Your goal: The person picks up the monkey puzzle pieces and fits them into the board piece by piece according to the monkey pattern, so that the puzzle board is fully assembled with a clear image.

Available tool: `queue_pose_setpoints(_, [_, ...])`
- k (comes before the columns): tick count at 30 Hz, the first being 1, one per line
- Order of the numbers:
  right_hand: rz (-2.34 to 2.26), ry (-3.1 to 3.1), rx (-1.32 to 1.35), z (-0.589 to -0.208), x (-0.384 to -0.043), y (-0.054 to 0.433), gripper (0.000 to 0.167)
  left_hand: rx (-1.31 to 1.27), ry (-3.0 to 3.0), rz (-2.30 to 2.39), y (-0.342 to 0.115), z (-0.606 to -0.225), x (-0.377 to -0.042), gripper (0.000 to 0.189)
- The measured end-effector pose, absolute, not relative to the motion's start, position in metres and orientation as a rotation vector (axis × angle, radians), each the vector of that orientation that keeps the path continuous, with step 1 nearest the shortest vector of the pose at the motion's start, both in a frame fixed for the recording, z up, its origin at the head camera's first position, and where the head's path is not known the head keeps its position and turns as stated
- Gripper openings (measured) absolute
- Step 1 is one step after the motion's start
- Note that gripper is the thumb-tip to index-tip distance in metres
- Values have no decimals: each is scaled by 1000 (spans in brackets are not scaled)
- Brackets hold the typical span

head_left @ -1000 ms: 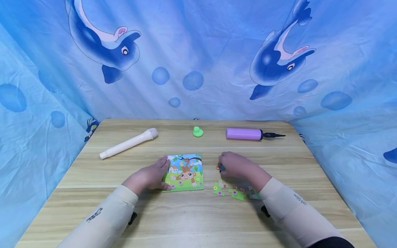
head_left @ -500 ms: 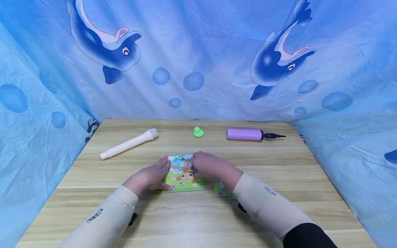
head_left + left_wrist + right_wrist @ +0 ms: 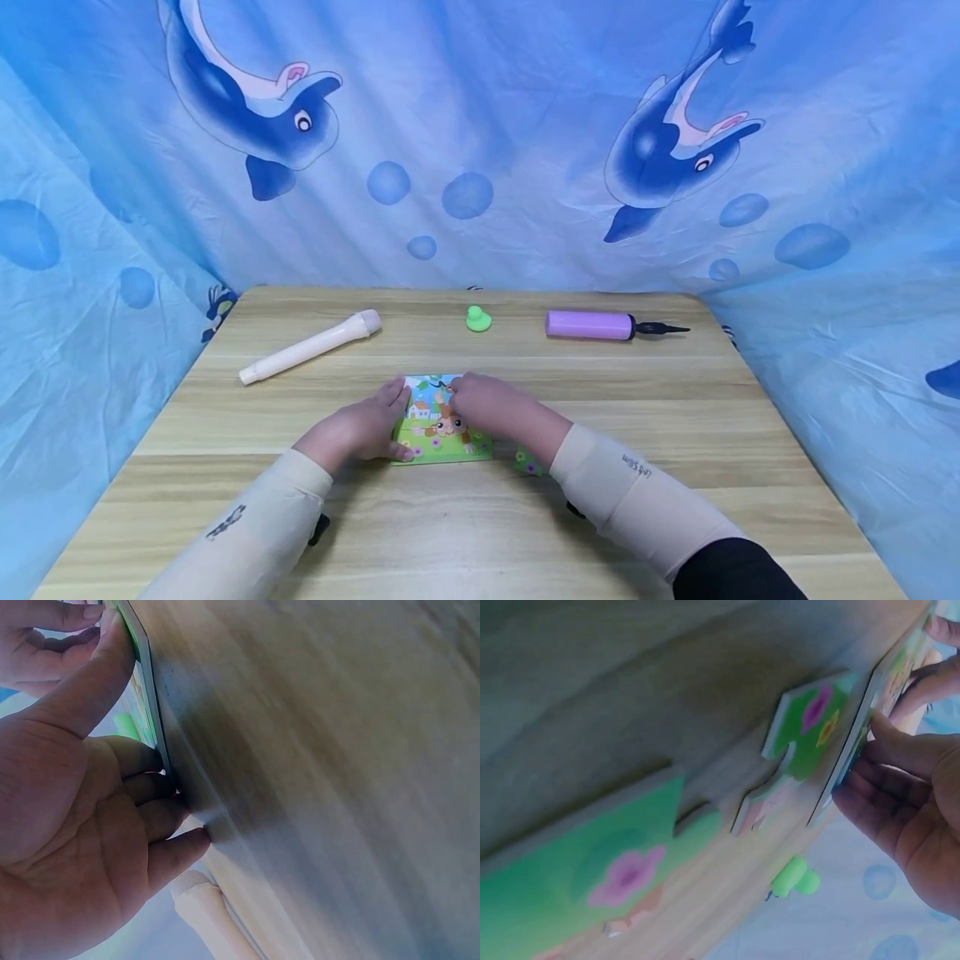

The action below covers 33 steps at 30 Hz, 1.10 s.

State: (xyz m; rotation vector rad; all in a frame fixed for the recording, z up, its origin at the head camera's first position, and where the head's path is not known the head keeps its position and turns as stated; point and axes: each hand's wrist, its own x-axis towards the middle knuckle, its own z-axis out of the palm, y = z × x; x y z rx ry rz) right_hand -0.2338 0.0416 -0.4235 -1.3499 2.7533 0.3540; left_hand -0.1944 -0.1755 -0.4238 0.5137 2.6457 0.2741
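Monkey puzzle (image 3: 441,427) being steadied from its left edge

I'm running this from a distance, and the puzzle is lying flat around the middle of the tabletop (image 3: 450,533). My left hand (image 3: 366,429) is resting along its left edge, fingers relaxed, thumb at the near corner; I'm judging that it's bracing against sliding. My right hand (image 3: 491,408) is bending its fingers over the right part, and whether they're pinching anything I cannot tell! Just to the right, a flowered piece (image 3: 810,735) is lying loose, a second piece (image 3: 622,862) farther off, presumably waiting within easy reach. A green duck (image 3: 478,320) is sitting well apart, apparently out of the way.

And what's hiding? The right hand is covering the puzzle's upper right, the right sleeve (image 3: 622,492) seems to be masking the second piece from the head view, and the right-wrist view is cutting that piece off.
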Motion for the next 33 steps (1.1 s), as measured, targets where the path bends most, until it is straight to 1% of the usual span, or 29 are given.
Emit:
queue_pose_setpoints(6, [356,2756,-1334,-427,-230,45,20,534,2646,278,-175,-422,-193,106])
queue_pose_setpoints(10, [148,2743,-1336,-425,-232,58,24,537,2652,284,-175,-422,-192,107])
queue_pose_setpoints(15, [-106,2757,-1254,-419,-232,85,42,535,2664,311,-175,-424,-192,107])
queue_pose_setpoints(17, [-109,2778,-1193,-417,-229,97,48,530,2672,308,-176,-426,-193,108])
queue_pose_setpoints(23, [-30,2756,-1003,-410,-209,131,59,528,2694,322,-178,-429,-195,111])
queue_pose_setpoints(26, [68,2734,-979,-414,-199,143,58,521,2701,367,-179,-428,-194,113])
queue_pose_setpoints(29, [127,2731,-1003,-419,-191,148,51,515,2708,394,-180,-428,-194,114])
queue_pose_setpoints(33, [105,2739,-1032,-422,-186,148,43,515,2710,415,-180,-427,-194,109])
